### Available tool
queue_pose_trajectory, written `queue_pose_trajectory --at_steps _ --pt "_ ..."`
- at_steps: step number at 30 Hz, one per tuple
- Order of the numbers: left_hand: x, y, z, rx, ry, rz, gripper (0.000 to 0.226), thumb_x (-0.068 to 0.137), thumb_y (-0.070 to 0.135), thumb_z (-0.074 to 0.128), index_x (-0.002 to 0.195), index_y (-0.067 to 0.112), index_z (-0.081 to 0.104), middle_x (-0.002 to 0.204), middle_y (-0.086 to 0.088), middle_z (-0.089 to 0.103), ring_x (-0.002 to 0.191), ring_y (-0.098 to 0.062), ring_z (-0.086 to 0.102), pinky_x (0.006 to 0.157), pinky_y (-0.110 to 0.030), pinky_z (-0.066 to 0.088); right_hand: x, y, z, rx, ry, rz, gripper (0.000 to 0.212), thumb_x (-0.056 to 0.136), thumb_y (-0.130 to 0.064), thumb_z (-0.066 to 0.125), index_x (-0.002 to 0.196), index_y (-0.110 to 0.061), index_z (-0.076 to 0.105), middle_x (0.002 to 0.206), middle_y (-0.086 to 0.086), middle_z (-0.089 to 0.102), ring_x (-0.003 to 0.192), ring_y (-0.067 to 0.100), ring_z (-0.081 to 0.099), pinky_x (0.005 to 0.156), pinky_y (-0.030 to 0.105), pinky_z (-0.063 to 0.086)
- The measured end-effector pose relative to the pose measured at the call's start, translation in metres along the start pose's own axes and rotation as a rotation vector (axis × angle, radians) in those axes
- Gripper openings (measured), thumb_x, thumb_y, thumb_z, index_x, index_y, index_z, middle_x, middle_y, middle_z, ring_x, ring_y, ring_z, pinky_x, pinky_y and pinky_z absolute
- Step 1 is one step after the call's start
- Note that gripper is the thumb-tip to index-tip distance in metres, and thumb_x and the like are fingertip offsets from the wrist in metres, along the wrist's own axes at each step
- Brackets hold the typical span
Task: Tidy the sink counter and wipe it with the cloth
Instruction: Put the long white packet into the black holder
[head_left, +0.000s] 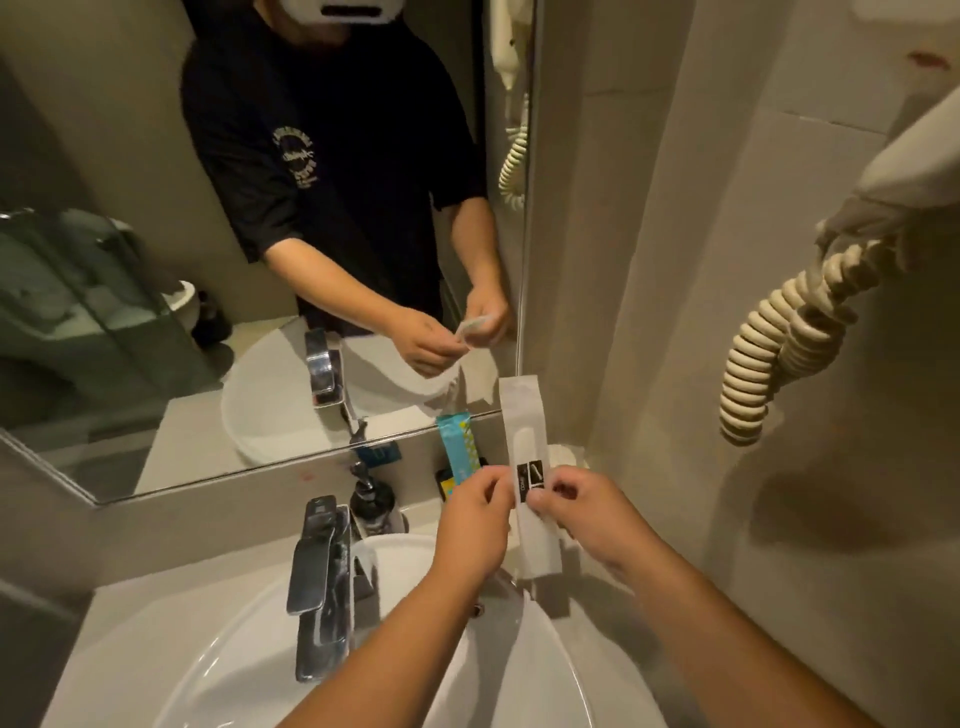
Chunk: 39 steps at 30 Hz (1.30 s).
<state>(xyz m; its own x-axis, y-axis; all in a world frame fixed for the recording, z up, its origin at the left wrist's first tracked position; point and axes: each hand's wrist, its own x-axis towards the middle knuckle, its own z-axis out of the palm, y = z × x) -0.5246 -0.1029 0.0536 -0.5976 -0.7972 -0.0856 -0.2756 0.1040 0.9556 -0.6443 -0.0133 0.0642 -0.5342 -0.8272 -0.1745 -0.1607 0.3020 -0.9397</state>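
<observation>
Packet pinched upright between both hands.

A wall mirror hangs above the chrome faucet. A cream coiled cord dangles from the wall-mounted hair dryer on the tiled right wall.

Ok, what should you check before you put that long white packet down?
1. Both hands on the white packet: ok, left hand and right hand pinch it near its black label.
2. Packet upright: ok.
3. Free spot by the blue packet: cannot tell, hands hide the counter.
4. Soap bottle standing: ok, behind the tap.
5. Cloth ready: cannot tell which white thing is it.
</observation>
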Motion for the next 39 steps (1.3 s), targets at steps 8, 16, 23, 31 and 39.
queue_pose_trajectory --at_steps 8,16,23,31,39 --pt "0.032 0.003 -0.04 0.055 0.302 0.005 0.012 0.093 0.029 0.058 0.093 0.025 0.069 0.086 0.012 0.069 0.082 -0.004 0.063 0.07 -0.023 0.049 0.071 -0.034 0.033 -0.11 -0.089 -0.137 0.009 0.082 -0.022 0.071 0.074 -0.022 0.067 0.071 -0.004 0.067 0.067 0.012 0.06 0.064 0.033 0.051" --pt "0.057 -0.029 -0.032 0.149 0.43 -0.085 0.011 0.092 0.026 0.057 0.091 0.022 0.067 0.085 0.005 0.07 0.079 -0.012 0.063 0.075 -0.036 0.053 0.102 -0.004 0.055 -0.279 -0.084 -0.159 0.02 0.089 -0.029 0.062 0.073 -0.017 0.067 0.07 0.003 0.067 0.066 0.018 0.058 0.064 0.04 0.05" --pt "0.065 -0.068 -0.02 0.442 0.344 -0.182 0.018 0.094 0.029 0.051 0.093 0.022 0.067 0.098 -0.001 0.061 0.082 -0.019 0.059 0.076 -0.037 0.051 0.108 0.036 0.071 -0.57 -0.058 -0.14 0.025 0.087 -0.033 0.064 0.063 -0.026 0.062 0.093 0.001 0.053 0.083 0.021 0.056 0.077 0.034 0.048" --pt "0.066 -0.086 -0.015 0.591 0.253 -0.244 0.02 0.096 0.031 0.048 0.091 0.025 0.066 0.1 -0.001 0.055 0.079 -0.018 0.057 0.075 -0.034 0.053 0.109 0.051 0.075 -0.755 0.026 -0.037 0.017 0.089 -0.038 0.061 0.091 -0.028 0.075 0.117 -0.001 0.049 0.099 0.021 0.047 0.079 0.031 0.044" --pt "0.067 -0.089 -0.016 0.611 0.269 -0.216 0.021 0.096 0.031 0.049 0.101 0.023 0.068 0.108 -0.003 0.057 0.084 -0.02 0.059 0.075 -0.033 0.051 0.107 0.053 0.08 -0.802 0.026 -0.026 0.021 0.091 -0.034 0.057 0.094 -0.023 0.074 0.119 0.003 0.053 0.105 0.023 0.049 0.083 0.036 0.048"
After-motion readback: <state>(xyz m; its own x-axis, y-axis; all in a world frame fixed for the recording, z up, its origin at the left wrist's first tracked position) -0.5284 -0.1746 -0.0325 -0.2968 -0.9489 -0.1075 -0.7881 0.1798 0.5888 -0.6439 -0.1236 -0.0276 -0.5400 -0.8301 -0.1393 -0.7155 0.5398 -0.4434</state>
